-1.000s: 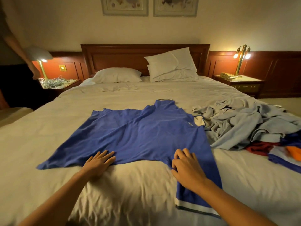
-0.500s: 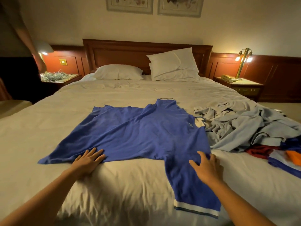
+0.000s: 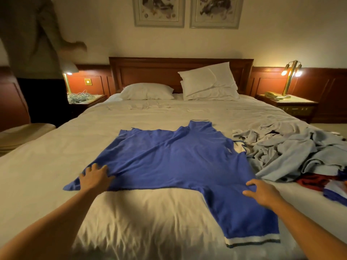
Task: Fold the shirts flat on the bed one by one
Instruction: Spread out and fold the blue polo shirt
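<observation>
The clothes pile ran off the right side, while the blue shirt lay spread on the bed, left hand flat on its corner with fingers apart, right hand bent over its edge, grip unclear.

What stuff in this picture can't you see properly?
- Head view, right edge: cuts off the crumpled pile of grey, red and striped clothes.
- Too small: the pale logo on the flat blue shirt cannot be read.
- The left hand covers part of that shirt's near corner.
- The top-left corner cuts off the standing person.
</observation>
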### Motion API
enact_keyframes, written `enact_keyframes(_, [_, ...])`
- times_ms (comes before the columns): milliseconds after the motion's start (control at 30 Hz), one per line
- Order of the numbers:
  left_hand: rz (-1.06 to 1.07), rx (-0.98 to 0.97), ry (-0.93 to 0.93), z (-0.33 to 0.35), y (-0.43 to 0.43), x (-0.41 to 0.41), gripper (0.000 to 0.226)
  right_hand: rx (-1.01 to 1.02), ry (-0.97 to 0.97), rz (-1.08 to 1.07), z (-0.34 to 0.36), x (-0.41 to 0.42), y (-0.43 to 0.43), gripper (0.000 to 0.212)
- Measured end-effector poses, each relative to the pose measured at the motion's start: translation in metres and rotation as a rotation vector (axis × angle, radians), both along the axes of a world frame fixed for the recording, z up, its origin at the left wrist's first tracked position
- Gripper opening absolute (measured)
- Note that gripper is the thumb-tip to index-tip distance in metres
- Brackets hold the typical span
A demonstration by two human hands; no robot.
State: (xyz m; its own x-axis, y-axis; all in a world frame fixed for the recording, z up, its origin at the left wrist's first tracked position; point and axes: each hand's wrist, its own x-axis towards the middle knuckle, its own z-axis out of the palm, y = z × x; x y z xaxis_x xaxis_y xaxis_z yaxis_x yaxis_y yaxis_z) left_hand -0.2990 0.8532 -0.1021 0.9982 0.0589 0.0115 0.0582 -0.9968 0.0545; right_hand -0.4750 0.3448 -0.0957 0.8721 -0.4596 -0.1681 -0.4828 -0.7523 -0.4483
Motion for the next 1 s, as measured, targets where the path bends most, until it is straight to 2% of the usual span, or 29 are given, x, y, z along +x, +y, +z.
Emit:
enact_keyframes(100, [0.2,-0.028,0.073,-0.009,0.025,0.005,0.077,0.104,-0.092,-0.051,-0.002,-0.001,-0.003,0.055])
enact_keyframes(200, [0.27,-0.068,0.152,-0.016,0.036,0.011,0.097,0.232,-0.167,-0.07,-0.012,-0.001,0.01,0.062])
enact_keyframes(267, [0.204,-0.08,0.111,-0.014,0.036,0.013,0.088,0.209,-0.157,-0.036,-0.017,0.0,0.016,0.059])
enact_keyframes(400, [-0.045,-0.239,-0.006,-0.004,0.035,0.015,0.056,0.089,0.023,0.107,-0.012,0.003,0.014,0.058])
enact_keyframes(533, [-0.164,0.038,0.071,0.023,0.05,0.016,0.048,0.038,0.239,0.204,0.022,0.002,0.005,0.06])
enact_keyframes(667, [-0.106,0.132,0.302,0.052,0.05,0.022,0.037,-0.24,0.585,0.296,0.053,0.004,0.005,0.065])
enact_keyframes(733, [-0.038,0.206,0.368,0.053,0.043,0.017,0.035,-0.362,0.666,0.301,0.054,0.01,0.01,0.068])
enact_keyframes(800, [0.018,0.271,0.303,0.047,0.035,0.013,0.047,-0.498,0.533,0.237,0.047,0.018,0.019,0.067])
enact_keyframes(867, [-0.023,0.246,0.227,0.038,0.019,0.011,0.054,-0.573,0.257,0.202,0.034,0.026,0.029,0.058])
enact_keyframes(933, [-0.181,0.185,0.194,0.026,-0.003,0.012,0.054,-0.394,0.042,0.277,0.015,0.038,0.041,0.056])
enact_keyframes(1000, [-0.278,0.102,0.222,0.01,-0.025,0.01,0.053,-0.115,0.005,0.366,-0.008,0.051,0.055,0.054])
